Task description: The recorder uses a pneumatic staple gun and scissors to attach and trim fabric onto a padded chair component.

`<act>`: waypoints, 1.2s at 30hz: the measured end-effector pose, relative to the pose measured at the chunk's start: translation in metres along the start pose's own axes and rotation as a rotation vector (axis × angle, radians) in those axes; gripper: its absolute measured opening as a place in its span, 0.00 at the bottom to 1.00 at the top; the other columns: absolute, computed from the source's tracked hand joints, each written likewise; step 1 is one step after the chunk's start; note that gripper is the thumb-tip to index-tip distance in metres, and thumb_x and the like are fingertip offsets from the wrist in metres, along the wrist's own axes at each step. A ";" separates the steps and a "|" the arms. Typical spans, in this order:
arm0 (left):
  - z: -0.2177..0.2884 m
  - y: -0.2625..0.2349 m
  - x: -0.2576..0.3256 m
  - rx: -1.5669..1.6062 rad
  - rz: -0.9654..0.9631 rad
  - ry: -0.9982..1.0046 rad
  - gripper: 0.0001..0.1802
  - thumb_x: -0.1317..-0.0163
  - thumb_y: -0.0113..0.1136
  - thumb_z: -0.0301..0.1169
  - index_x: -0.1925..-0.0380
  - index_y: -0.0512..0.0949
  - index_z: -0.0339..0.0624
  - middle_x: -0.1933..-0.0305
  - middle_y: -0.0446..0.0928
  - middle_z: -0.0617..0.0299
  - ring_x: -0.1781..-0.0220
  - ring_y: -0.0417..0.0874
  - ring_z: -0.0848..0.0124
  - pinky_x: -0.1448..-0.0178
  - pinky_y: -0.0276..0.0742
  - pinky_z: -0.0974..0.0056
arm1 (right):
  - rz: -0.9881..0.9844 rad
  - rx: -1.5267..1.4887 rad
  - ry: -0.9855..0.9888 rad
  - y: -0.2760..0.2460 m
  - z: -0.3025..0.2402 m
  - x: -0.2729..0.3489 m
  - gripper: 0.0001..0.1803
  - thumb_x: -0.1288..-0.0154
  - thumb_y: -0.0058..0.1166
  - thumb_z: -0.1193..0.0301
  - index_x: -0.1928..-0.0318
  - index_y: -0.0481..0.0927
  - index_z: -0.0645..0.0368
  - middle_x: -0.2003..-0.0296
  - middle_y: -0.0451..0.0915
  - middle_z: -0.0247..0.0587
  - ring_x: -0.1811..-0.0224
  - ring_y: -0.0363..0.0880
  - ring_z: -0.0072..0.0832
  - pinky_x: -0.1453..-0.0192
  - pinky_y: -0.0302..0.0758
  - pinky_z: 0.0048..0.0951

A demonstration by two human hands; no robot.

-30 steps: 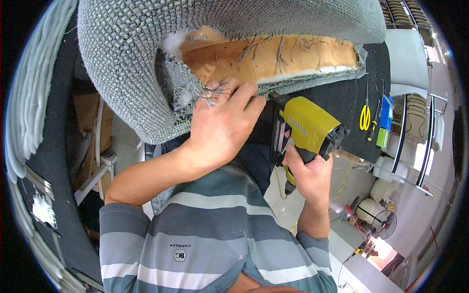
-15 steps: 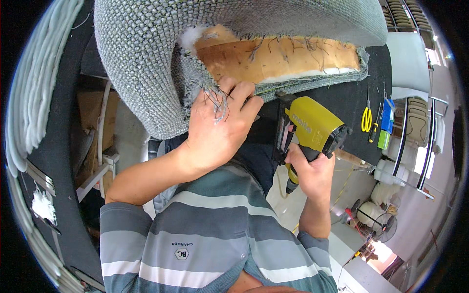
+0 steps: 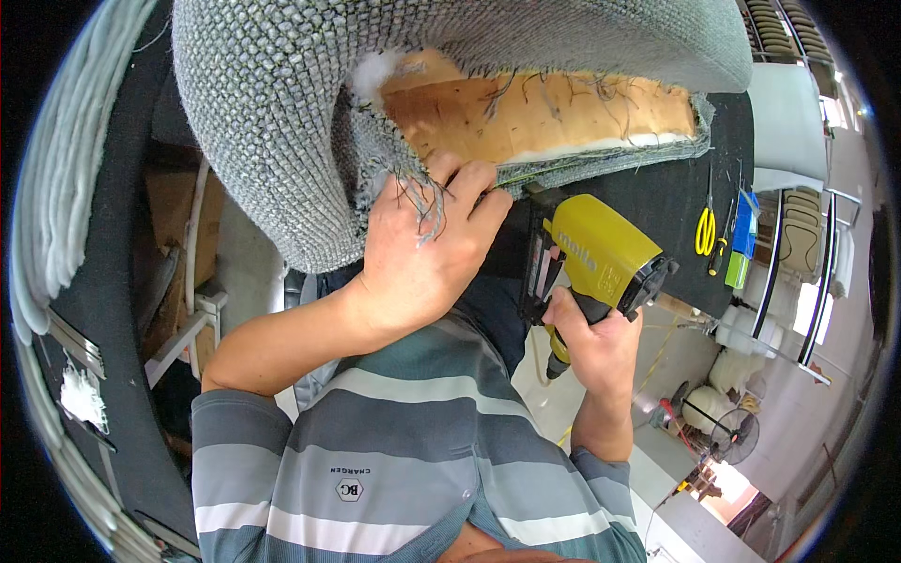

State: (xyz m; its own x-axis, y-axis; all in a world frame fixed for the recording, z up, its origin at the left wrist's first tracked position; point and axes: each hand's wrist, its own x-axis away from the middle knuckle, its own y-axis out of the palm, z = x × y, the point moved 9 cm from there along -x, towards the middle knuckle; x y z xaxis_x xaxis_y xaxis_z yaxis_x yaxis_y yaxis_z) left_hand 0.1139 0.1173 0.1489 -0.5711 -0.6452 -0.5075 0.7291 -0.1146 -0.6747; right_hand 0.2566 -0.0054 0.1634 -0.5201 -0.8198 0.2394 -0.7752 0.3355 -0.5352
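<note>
Nearest the camera is the person's striped grey shirt [image 3: 404, 460], with both forearms rising from it. The left hand [image 3: 422, 253] is pressed flat against the frayed edge of the grey woven fabric [image 3: 272, 122], fingers [image 3: 465, 183] curled over loose threads and pinning the cloth down where it wraps the corner of the cushion. The right hand [image 3: 596, 342] is clenched around the grip of a yellow staple gun [image 3: 601, 258], whose black nose points up at the fabric edge just beside the left fingertips; whether the nose touches the cloth cannot be told. A thin hose runs down from the bottom of the grip.

Above the hands, the fabric lies open along a long gap showing a tan foam and wood underside [image 3: 535, 113], with stray threads lying across it. The left hand and its wrist cover the spot where the fabric folds under, so the fold itself is hidden.

The piece rests on a black desk [image 3: 657, 188]. Farther right on the desk, well apart from the hands, lie yellow-handled scissors [image 3: 705, 230], a slim tool next to them, and a blue and green box [image 3: 744, 235]; what it contains cannot be seen.

Beyond the desk edge, on the floor, stand a small fan [image 3: 732, 436] and white seat parts [image 3: 788, 103]. To the left, a stack of white padding [image 3: 56, 188] curves along the rim.
</note>
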 end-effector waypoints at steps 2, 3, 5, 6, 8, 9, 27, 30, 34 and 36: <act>0.000 0.000 0.000 0.004 0.005 0.009 0.13 0.53 0.70 0.24 0.64 0.84 0.45 0.60 0.78 0.63 0.57 0.80 0.61 0.58 0.76 0.56 | 0.008 -0.036 0.015 0.000 0.002 0.000 0.19 0.41 0.61 0.82 0.48 0.82 0.66 0.55 0.86 0.44 0.56 0.84 0.32 0.48 0.79 0.32; -0.001 0.001 0.000 0.001 0.010 0.001 0.13 0.53 0.70 0.24 0.64 0.84 0.45 0.60 0.78 0.63 0.57 0.80 0.61 0.57 0.76 0.56 | 0.004 0.023 -0.002 0.001 0.003 -0.001 0.18 0.40 0.60 0.82 0.48 0.82 0.66 0.56 0.86 0.44 0.56 0.85 0.32 0.48 0.78 0.32; 0.000 -0.001 0.001 -0.001 0.008 -0.002 0.12 0.52 0.70 0.24 0.64 0.84 0.45 0.60 0.78 0.63 0.57 0.80 0.61 0.57 0.76 0.56 | 0.006 0.076 -0.014 0.001 0.004 -0.001 0.18 0.40 0.60 0.82 0.48 0.82 0.65 0.56 0.86 0.44 0.56 0.85 0.32 0.48 0.78 0.32; 0.000 -0.002 0.002 -0.011 0.003 -0.011 0.12 0.51 0.70 0.24 0.64 0.84 0.46 0.59 0.78 0.63 0.56 0.80 0.60 0.56 0.76 0.57 | 0.002 0.060 -0.021 0.001 0.004 0.000 0.18 0.39 0.60 0.81 0.48 0.82 0.65 0.57 0.86 0.44 0.58 0.85 0.32 0.50 0.79 0.31; -0.001 -0.004 0.004 -0.031 0.001 -0.016 0.12 0.50 0.70 0.24 0.63 0.84 0.47 0.58 0.78 0.63 0.55 0.79 0.60 0.56 0.76 0.57 | -0.003 0.036 -0.037 0.000 0.003 -0.003 0.17 0.39 0.60 0.81 0.48 0.82 0.65 0.58 0.86 0.44 0.60 0.85 0.31 0.52 0.79 0.31; -0.003 -0.006 0.005 -0.025 0.006 -0.024 0.12 0.49 0.71 0.25 0.63 0.84 0.48 0.57 0.78 0.63 0.54 0.79 0.60 0.55 0.75 0.57 | -0.013 0.042 -0.027 -0.002 0.004 -0.004 0.17 0.39 0.60 0.81 0.47 0.82 0.65 0.59 0.86 0.43 0.62 0.85 0.30 0.53 0.80 0.31; -0.002 -0.010 0.013 -0.229 0.004 0.048 0.10 0.48 0.73 0.32 0.63 0.86 0.54 0.57 0.76 0.65 0.55 0.78 0.60 0.51 0.69 0.52 | 0.014 -0.253 -0.089 -0.007 0.014 0.004 0.18 0.38 0.60 0.84 0.46 0.81 0.67 0.64 0.83 0.36 0.71 0.79 0.19 0.66 0.77 0.25; -0.003 -0.011 0.014 -0.217 0.009 0.044 0.11 0.47 0.73 0.32 0.63 0.86 0.55 0.58 0.77 0.66 0.56 0.78 0.61 0.51 0.71 0.52 | -0.003 -0.211 -0.090 -0.003 0.013 0.003 0.19 0.38 0.60 0.83 0.46 0.80 0.67 0.64 0.84 0.35 0.72 0.79 0.19 0.65 0.78 0.26; -0.003 -0.010 0.014 -0.221 0.012 0.052 0.11 0.47 0.73 0.32 0.62 0.86 0.55 0.59 0.79 0.66 0.58 0.80 0.61 0.51 0.73 0.54 | -0.006 -0.169 -0.073 0.002 0.013 0.001 0.20 0.40 0.61 0.83 0.46 0.81 0.66 0.64 0.84 0.37 0.72 0.80 0.21 0.64 0.78 0.27; -0.002 -0.010 0.015 -0.230 0.012 0.050 0.11 0.47 0.73 0.32 0.62 0.86 0.55 0.59 0.79 0.66 0.58 0.80 0.61 0.51 0.73 0.54 | -0.013 -0.119 -0.120 0.004 0.013 -0.002 0.20 0.41 0.61 0.83 0.47 0.81 0.66 0.64 0.85 0.39 0.71 0.81 0.22 0.63 0.79 0.29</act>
State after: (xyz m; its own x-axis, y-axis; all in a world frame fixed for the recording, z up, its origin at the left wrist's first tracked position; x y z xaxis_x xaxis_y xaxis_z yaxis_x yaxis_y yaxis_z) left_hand 0.0971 0.1108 0.1470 -0.5847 -0.6069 -0.5383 0.6342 0.0718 -0.7698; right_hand 0.2587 -0.0082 0.1502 -0.4689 -0.8715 0.1436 -0.8222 0.3713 -0.4313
